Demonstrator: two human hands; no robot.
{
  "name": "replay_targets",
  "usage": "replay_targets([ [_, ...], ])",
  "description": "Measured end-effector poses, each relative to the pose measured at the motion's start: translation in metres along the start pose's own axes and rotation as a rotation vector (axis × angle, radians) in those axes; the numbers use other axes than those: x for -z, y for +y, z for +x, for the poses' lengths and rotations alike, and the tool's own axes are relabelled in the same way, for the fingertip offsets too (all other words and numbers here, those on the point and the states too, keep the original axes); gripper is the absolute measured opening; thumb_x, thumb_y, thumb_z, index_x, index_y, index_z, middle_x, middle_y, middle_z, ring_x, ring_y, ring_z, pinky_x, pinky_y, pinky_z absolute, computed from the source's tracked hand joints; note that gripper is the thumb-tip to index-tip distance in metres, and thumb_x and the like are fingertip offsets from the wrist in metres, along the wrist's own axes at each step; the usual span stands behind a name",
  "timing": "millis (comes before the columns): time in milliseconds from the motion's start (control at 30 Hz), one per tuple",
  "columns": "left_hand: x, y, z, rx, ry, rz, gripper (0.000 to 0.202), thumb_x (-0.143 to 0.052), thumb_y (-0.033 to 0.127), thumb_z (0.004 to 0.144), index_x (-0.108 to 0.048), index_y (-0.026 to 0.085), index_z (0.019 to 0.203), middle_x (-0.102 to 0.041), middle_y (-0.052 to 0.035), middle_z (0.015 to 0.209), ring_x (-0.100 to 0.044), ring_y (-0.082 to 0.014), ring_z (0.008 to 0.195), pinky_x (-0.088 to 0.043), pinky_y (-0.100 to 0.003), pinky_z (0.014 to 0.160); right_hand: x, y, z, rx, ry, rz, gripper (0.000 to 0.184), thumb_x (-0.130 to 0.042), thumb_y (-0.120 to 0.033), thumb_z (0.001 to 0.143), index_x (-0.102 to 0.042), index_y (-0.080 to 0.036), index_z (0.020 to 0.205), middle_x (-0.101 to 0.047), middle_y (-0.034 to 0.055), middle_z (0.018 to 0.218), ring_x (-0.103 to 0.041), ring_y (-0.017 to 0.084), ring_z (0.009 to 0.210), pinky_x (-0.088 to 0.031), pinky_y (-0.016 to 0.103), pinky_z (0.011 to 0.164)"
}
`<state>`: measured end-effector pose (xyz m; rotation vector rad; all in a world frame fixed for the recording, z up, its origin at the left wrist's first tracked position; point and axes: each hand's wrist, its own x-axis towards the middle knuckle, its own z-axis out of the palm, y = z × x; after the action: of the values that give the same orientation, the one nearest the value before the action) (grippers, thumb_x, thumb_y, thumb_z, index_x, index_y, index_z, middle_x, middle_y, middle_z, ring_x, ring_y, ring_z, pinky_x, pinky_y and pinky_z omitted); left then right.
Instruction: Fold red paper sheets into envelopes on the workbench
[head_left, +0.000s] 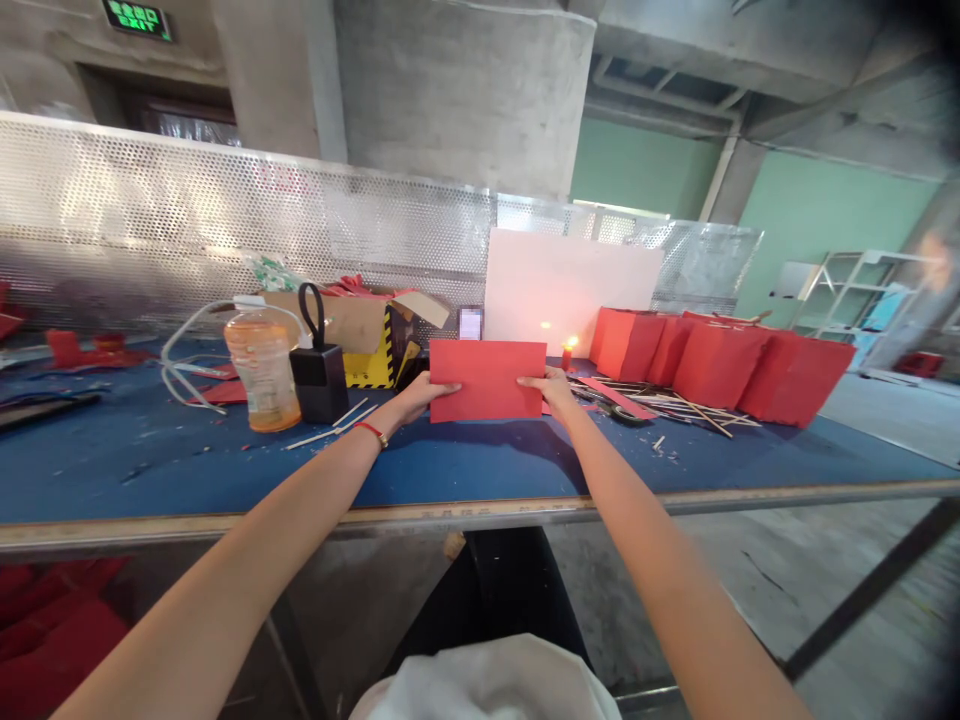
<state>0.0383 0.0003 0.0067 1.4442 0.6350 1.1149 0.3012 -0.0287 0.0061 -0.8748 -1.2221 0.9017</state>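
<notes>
A flat red rectangular sheet, like card or paper, is held upright above the blue tabletop, its broad face toward me. My left hand grips its left edge, thumb on the near face and fingers hidden behind. At the opposite edge my right hand pinches it the same way. A shadow falls on the table beneath the sheet. Just beyond my right hand burns a small red candle. Thin wooden sticks and red strips lie to the right of that hand.
Several red boxy paper forms stand at the right. Leftward are a bottle of orange drink, a black power bank and a cardboard box. A white board and a phone stand behind. The table edge runs in front.
</notes>
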Motion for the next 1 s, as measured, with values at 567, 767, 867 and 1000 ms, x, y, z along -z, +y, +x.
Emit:
replay_targets([
  [567, -0.010, -0.004, -0.012, 0.101, -0.034, -0.154, 0.063, -0.094, 0.025, 0.050, -0.067, 0.014, 0.107, -0.074, -0.0137, 0.105, -0.071, -0.0271, 0.094, -0.050, -0.048, 0.098, 0.002, -0.002, -0.009, -0.070, -0.099, -0.075, 0.041, -0.086, -0.029, 0.039, -0.071, -0.017, 0.076, -0.075, 0.0069, 0.084, -0.070, 0.027, 0.084, -0.055, 0.040, 0.080],
  [767, -0.016, 0.014, -0.005, -0.004, 0.036, -0.127, 0.062, -0.093, 0.029, 0.050, -0.068, 0.014, 0.105, -0.073, -0.0142, 0.107, -0.069, -0.0288, 0.099, -0.052, -0.047, 0.096, 0.000, -0.023, 0.000, 0.026, -0.149, -0.034, 0.040, -0.088, -0.033, 0.044, -0.071, -0.016, 0.076, -0.075, 0.0058, 0.079, -0.070, 0.027, 0.082, -0.056, 0.042, 0.082],
  [867, -0.016, 0.033, -0.011, -0.175, 0.070, 0.092, 0.048, -0.089, 0.029, 0.057, -0.072, 0.015, 0.099, -0.074, -0.0118, 0.108, -0.065, -0.0327, 0.109, -0.048, -0.047, 0.101, 0.008, -0.044, -0.002, 0.141, -0.161, -0.158, 0.044, -0.091, -0.033, 0.044, -0.073, -0.018, 0.082, -0.074, 0.0038, 0.080, -0.069, 0.026, 0.081, -0.056, 0.041, 0.082],
  [1000, -0.005, 0.056, -0.036, -0.408, -0.153, 0.536, 0.026, -0.080, 0.026, 0.070, -0.077, 0.019, 0.095, -0.074, -0.0110, 0.108, -0.058, -0.0344, 0.122, -0.040, -0.045, 0.111, 0.022, -0.067, -0.025, 0.376, -0.380, -0.454, 0.031, -0.081, -0.049, 0.066, -0.076, -0.020, 0.077, -0.074, 0.0076, 0.086, -0.069, 0.027, 0.089, -0.056, 0.042, 0.084],
])
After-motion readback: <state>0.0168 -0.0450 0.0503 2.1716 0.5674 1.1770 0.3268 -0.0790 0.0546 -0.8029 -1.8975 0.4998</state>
